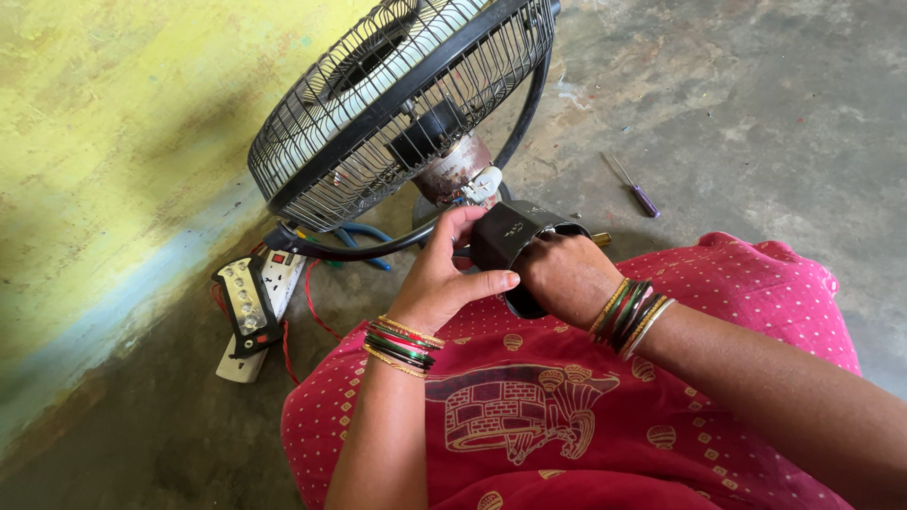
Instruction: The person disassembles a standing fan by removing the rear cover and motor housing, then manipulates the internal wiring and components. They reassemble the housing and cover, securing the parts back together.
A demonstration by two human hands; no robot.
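cover: black plastic cup-shaped motor cover [508, 238], held over the lap, just in front of the fan's rusty bare motor body [453, 168]
axis: cover's long axis runs roughly from the lap up toward the motor; which end is the open mouth, cannot tell, hand in the way
right hand: right hand [567, 276] wrapped round the cover's near end, fingers closed on it, carries the weight
left hand: left hand [444, 274] on the cover's left side, fingertips pinching its upper edge, thumb stretched across toward the right hand
nearer hand: both on the cover; left fingertips sit closer to the motor
fan: black wire-cage table fan [397, 104] tilted on the grey concrete floor [756, 113], cage facing the yellow wall
nearby: white and black power strip [253, 307] with red wires left of the lap; purple-handled screwdriver [635, 189] on the floor, right of the fan, well apart from both hands
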